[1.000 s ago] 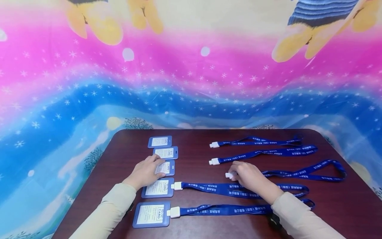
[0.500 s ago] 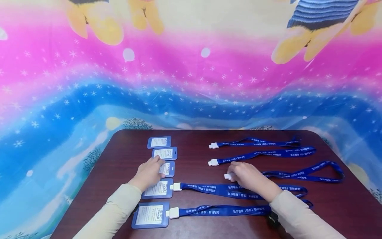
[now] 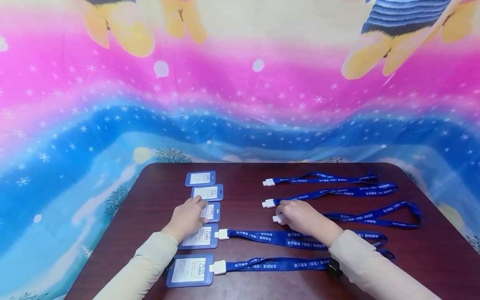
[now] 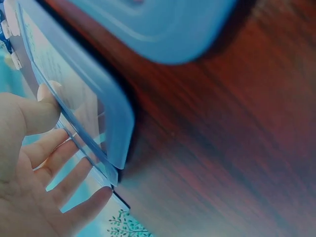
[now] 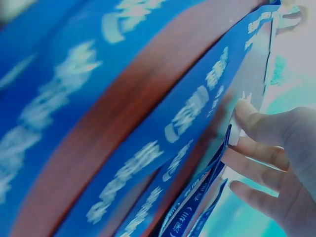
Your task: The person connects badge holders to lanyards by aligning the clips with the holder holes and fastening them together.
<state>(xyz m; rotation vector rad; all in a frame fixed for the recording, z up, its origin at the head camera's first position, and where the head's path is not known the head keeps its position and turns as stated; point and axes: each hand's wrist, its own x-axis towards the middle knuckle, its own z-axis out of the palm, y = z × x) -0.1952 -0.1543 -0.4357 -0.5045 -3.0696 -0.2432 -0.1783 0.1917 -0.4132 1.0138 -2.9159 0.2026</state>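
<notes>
In the head view my left hand (image 3: 186, 216) is at the third blue badge holder (image 3: 214, 211) from the front. The left wrist view has the thumb at the holder's near edge and the fingers (image 4: 74, 173) reaching to its far side. My right hand (image 3: 305, 221) pinches the white clip (image 3: 277, 218) of a blue lanyard (image 3: 375, 217), whose looped strap trails right over the table. Thumb and forefinger meet on that clip in the right wrist view. A gap separates clip and holder.
Nearest me, two badge holders (image 3: 190, 271) have lanyards (image 3: 285, 264) joined to them by white clips. Behind my left hand lie two more badge holders (image 3: 207, 192). Two loose lanyards (image 3: 333, 191) lie behind my right hand on the dark wooden table (image 3: 240, 179).
My right hand has moved left, drawing the lanyard and its clip with it toward the badge holder. The left hand has shifted slightly and remains at the same holder.
</notes>
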